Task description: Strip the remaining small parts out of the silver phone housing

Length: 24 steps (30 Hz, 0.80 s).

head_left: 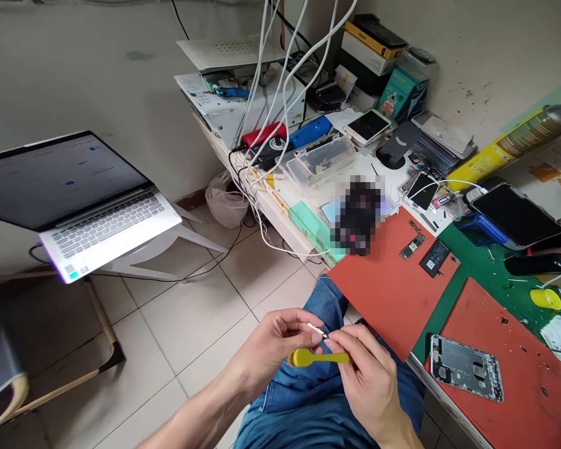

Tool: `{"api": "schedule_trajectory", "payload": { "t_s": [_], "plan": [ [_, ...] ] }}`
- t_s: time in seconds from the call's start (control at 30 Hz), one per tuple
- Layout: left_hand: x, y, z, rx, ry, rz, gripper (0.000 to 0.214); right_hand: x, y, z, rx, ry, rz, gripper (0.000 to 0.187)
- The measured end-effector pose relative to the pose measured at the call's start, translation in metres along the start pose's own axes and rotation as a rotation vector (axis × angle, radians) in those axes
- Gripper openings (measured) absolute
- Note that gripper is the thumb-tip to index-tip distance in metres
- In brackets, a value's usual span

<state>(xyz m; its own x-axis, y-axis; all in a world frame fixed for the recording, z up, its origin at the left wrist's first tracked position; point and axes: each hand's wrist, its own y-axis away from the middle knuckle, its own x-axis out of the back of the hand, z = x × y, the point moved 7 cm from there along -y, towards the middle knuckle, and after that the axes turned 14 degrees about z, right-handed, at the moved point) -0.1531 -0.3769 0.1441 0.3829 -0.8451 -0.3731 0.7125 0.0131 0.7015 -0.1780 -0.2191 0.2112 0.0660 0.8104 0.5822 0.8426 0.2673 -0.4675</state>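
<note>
My left hand (273, 352) and my right hand (367, 377) meet over my lap in blue jeans (308, 399). The left thumb and forefinger pinch a tiny silvery part (316, 328). My right hand is closed on a yellow tool (318, 358), whose round end pokes out to the left under the left fingers. The two hands' fingertips touch at the small part. What the part is cannot be made out.
To my right is a workbench with two red mats (393, 287), an opened phone housing (465, 366), a small circuit board (412, 244), a black battery (434, 257), phones, white cables (280, 81) and boxes. A laptop (81, 202) sits on a stand at left over tiled floor.
</note>
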Motion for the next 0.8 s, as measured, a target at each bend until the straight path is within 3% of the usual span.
{"api": "schedule_trajectory", "payload": {
  "t_s": [0.17,0.4,0.5,0.8],
  "plan": [
    [-0.002,0.003,0.005,-0.115,-0.118,-0.047,0.051,-0.001,-0.003,0.007,-0.117,-0.057,-0.045,0.018],
    [-0.001,0.010,0.026,-0.409,-0.558,0.016,0.028,-0.006,-0.001,0.020,-0.354,-0.119,-0.114,0.016],
    [-0.002,0.013,0.031,-0.477,-0.635,0.019,0.024,-0.007,-0.002,0.019,-0.368,-0.130,-0.130,0.021],
    [-0.003,0.014,0.032,-0.469,-0.628,0.017,0.028,-0.013,-0.002,0.014,-0.298,-0.116,-0.173,0.021]
  ]
}}
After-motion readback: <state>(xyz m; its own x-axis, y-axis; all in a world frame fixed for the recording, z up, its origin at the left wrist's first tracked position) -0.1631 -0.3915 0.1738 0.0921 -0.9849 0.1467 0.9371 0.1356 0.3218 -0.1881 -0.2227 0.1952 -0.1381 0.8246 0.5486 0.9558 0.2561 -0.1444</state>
